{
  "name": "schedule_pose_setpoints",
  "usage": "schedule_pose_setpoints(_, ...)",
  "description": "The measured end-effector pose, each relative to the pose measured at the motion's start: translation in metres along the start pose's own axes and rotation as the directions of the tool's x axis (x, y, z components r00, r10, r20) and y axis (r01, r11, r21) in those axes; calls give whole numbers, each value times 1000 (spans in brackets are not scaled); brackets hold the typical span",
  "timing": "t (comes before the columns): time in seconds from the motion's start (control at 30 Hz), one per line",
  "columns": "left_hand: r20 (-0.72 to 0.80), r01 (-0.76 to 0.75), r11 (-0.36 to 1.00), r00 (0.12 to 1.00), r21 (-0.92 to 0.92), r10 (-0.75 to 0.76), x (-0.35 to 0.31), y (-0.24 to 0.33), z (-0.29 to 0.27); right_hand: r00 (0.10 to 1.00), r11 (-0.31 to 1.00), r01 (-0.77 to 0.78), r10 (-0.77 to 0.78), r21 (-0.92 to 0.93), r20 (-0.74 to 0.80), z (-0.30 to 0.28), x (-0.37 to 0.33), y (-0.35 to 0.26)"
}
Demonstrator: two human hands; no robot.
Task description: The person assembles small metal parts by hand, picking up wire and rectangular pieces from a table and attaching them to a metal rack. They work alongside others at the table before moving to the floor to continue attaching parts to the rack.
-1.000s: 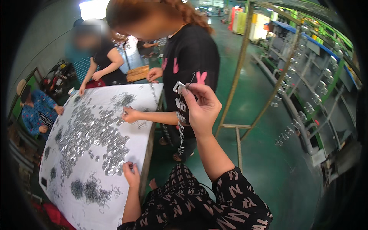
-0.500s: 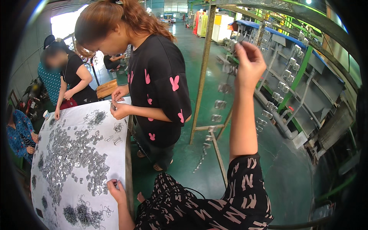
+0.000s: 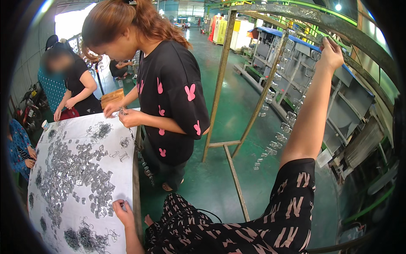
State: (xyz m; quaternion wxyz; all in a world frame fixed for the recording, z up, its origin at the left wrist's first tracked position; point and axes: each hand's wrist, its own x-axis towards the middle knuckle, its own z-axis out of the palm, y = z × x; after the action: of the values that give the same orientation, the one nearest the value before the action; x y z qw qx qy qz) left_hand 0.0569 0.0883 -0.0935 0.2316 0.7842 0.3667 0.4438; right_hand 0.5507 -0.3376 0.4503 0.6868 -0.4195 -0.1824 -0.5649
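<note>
Chain of metal clips [image 3: 292, 116] hangs right of table [image 3: 123, 175], below raised right hand [image 3: 332, 57]. Left hand [image 3: 124, 213] at table's right edge, fingers curled. Cannot tell whether either hand grips anything. Loose clips [image 3: 69, 169] across table.

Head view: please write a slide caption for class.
Right hand raised beside a rack, above a string of metal pieces; left hand at a white table.

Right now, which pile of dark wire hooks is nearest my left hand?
The right pile of the adjoining pair low in the picture; its neighbour and the other piles lie farther from your left hand.
</note>
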Motion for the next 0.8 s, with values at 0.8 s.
schedule_pose_setpoints(0.8,51,15,999,999,34,-16,1,1,-5,965,978,-169,190,-124,179,-40,51,34)
